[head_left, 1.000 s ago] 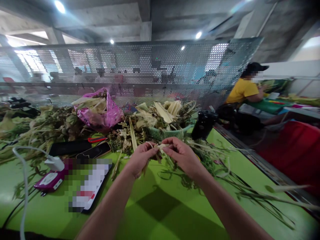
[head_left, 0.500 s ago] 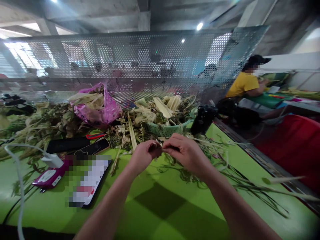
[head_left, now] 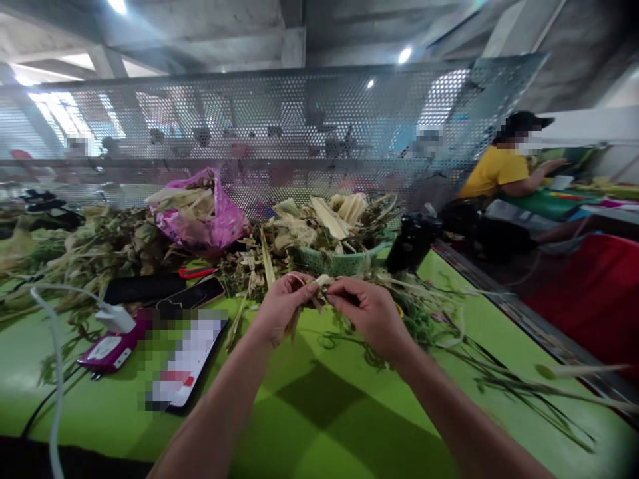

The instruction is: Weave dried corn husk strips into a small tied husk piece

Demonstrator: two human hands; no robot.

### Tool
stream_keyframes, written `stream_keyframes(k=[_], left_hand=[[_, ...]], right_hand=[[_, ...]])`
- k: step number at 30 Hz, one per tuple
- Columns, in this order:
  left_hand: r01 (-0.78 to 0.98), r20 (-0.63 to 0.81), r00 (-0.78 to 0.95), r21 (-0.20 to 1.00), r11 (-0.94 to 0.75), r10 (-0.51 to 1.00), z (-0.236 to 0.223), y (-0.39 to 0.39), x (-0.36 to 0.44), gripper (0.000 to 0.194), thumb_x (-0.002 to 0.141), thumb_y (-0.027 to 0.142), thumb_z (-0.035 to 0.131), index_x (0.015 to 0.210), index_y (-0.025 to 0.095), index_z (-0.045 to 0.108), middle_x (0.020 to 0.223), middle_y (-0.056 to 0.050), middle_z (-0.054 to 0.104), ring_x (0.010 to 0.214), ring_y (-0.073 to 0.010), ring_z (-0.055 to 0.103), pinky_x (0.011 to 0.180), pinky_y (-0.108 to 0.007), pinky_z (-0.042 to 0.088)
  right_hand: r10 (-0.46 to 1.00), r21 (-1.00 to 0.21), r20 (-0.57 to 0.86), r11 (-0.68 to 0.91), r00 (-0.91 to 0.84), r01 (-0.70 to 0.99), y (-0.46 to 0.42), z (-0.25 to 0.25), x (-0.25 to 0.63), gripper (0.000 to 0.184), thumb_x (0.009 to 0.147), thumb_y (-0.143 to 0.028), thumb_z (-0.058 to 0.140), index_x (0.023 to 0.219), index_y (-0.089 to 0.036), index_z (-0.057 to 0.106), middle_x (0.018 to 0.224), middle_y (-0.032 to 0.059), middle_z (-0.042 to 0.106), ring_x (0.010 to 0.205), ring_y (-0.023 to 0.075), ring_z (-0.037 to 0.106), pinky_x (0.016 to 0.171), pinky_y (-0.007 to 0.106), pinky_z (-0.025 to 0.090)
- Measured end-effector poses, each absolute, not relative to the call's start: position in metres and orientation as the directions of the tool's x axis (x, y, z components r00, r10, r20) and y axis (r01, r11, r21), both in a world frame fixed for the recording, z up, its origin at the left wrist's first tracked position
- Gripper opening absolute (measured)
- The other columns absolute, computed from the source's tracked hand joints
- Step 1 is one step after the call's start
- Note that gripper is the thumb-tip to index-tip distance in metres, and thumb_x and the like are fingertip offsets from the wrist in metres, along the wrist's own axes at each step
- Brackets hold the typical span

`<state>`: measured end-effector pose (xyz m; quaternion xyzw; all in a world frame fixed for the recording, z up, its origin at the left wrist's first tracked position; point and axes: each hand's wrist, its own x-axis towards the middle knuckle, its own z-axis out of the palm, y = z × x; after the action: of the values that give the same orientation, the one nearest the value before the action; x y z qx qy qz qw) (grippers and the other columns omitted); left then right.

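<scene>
My left hand [head_left: 280, 307] and my right hand [head_left: 367, 313] meet above the green table [head_left: 319, 412], fingers pinched together on a small pale plant stalk [head_left: 315, 287] with dry husk strips hanging below the left hand. Just beyond the hands stands a green plastic basket [head_left: 344, 261] heaped with pale husks and leaves. Thin green stems [head_left: 499, 379] trail across the table to the right of my right hand.
A pink plastic bag [head_left: 210, 219] of husks and a long heap of plant waste [head_left: 84, 246] lie at the back left. Several phones [head_left: 192, 296] and a white charger [head_left: 116, 318] sit at left. A black bottle [head_left: 412, 243] stands right of the basket. A person in yellow [head_left: 494, 173] works beyond the perforated metal screen [head_left: 279, 126].
Both hands stay together on the stalk, shifting slightly and working it between the fingers; husk strips now hang lower from the left hand. The view has shifted a little.
</scene>
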<state>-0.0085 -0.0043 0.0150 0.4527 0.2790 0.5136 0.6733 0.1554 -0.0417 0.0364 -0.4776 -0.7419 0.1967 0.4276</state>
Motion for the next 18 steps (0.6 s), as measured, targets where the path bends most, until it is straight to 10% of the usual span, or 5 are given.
stream_keyframes(k=[8, 18], left_hand=[[-0.126, 0.237, 0.166, 0.968, -0.217, 0.957, 0.010, 0.000, -0.007, 0.022, 0.069, 0.033, 0.071, 0.076, 0.016, 0.060, 0.063, 0.001, 0.059, 0.059, -0.0114, 0.052, 0.060, -0.024, 0.040], [0.230, 0.346, 0.404, 0.858, -0.460, 0.847, 0.014, -0.010, -0.011, 0.011, 0.078, 0.026, 0.060, 0.079, 0.016, 0.062, 0.067, 0.000, 0.060, 0.061, -0.0116, 0.051, 0.060, -0.023, 0.037]], right_hand=[[0.771, -0.242, 0.492, 0.567, -0.404, 0.788, -0.051, 0.040, 0.151, 0.021, 0.090, -0.021, 0.044, 0.088, -0.020, 0.065, 0.079, 0.0073, 0.065, 0.073, 0.0184, 0.056, 0.066, 0.028, 0.036], [0.764, -0.392, 0.529, 0.606, -0.369, 0.692, -0.047, 0.046, 0.164, 0.015, 0.089, -0.023, 0.051, 0.084, -0.019, 0.065, 0.078, 0.0041, 0.064, 0.072, 0.0152, 0.057, 0.066, 0.025, 0.039]])
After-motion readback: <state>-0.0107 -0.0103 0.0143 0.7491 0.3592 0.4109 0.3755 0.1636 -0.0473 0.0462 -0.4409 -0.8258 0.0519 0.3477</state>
